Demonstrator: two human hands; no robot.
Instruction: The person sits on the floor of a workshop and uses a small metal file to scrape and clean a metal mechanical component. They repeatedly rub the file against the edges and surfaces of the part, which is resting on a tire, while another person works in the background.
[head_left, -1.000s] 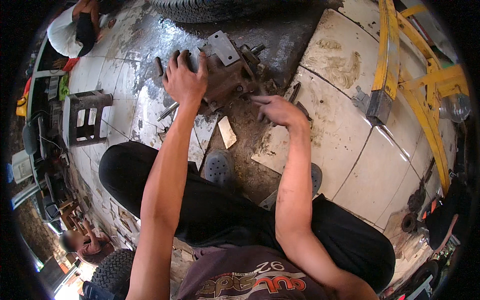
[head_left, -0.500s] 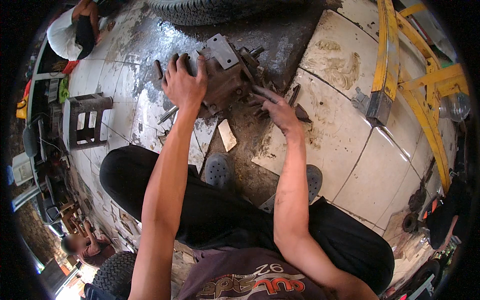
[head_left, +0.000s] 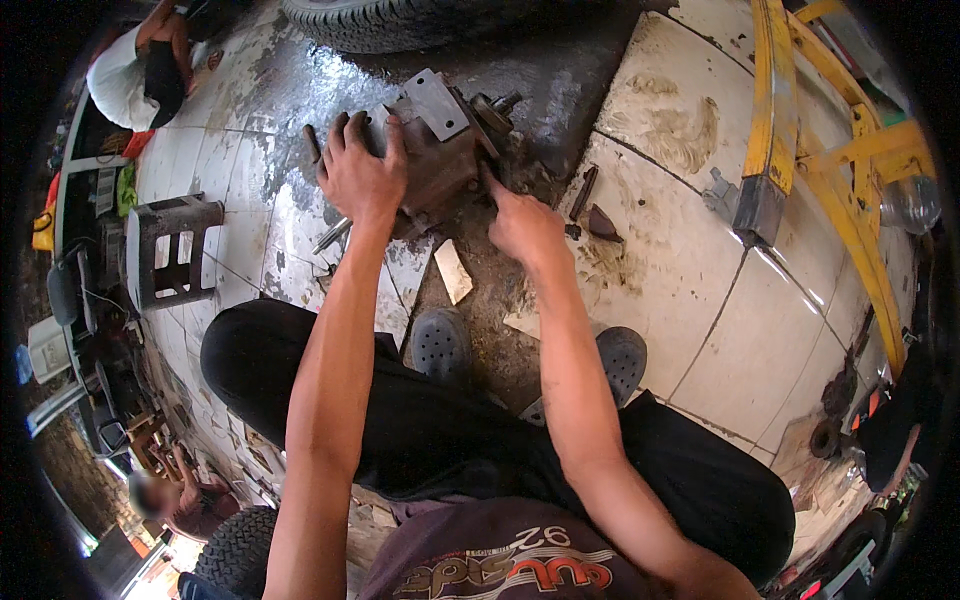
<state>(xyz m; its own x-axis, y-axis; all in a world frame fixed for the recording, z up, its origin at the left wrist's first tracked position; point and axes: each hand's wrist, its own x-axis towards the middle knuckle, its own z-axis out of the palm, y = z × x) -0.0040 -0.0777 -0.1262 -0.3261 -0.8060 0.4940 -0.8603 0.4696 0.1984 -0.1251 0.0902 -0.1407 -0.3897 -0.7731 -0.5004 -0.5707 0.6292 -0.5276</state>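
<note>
A dirty metal gearbox housing [head_left: 440, 180] rests on the floor in front of me, a flat grey plate [head_left: 434, 104] on its upper side. From its far right end sticks a short stub shaft [head_left: 505, 103]; a thin bright shaft [head_left: 332, 235] shows at its lower left. My left hand [head_left: 358, 172] lies over the housing's left side, fingers bent over it and thumb toward the plate. At the right edge, my right hand [head_left: 527, 225] points its index finger against the housing. Its other fingers are curled under, so whatever they may hold is hidden.
Dark metal pieces [head_left: 603, 224] lie right of my right hand. A broken tile piece [head_left: 453, 271] is near my shoes. A tyre [head_left: 390, 28] lies beyond the housing, a yellow metal stand [head_left: 768, 120] to the right, a plastic stool [head_left: 172, 248] to the left. Two other people are at the left.
My right hand has moved left and closer to the housing; its fingers went from loosely extended to curled with the index pointing. My left hand stays on the housing.
</note>
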